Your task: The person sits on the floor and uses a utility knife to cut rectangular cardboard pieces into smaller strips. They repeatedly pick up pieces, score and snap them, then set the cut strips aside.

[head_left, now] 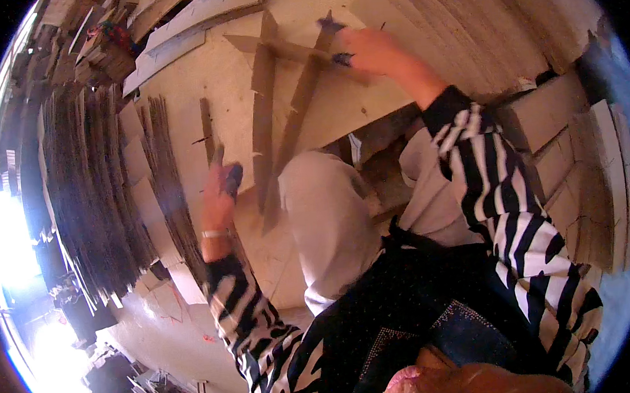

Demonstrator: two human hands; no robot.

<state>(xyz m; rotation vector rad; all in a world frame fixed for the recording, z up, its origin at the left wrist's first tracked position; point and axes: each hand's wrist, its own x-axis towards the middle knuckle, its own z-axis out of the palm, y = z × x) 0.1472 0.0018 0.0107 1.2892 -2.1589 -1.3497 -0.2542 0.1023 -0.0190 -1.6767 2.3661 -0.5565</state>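
Slotted cardboard strips [265, 105] are joined crosswise into a partition on a pale board in front of me. My right hand [374, 50] is over the partition's far right end, with dark coverings on its fingertips. Its thumb and fingers are apart; whether they touch the cardboard cannot be made out. On the left, my left hand [218, 196] is slightly blurred, a finger stretched forward and another dark-tipped one apart from it. It appears to hold nothing. Just beyond it lies a separate narrow cardboard strip [207, 127].
Dense rows of cardboard strips [88, 190] stand at the left. More layered strips [464, 25] lie at the far right, and stacked cardboard pieces [545, 151] sit beside my right arm. Flat cardboard lengths [200, 22] border the board's far edge. My knees [326, 203] are against the near side.
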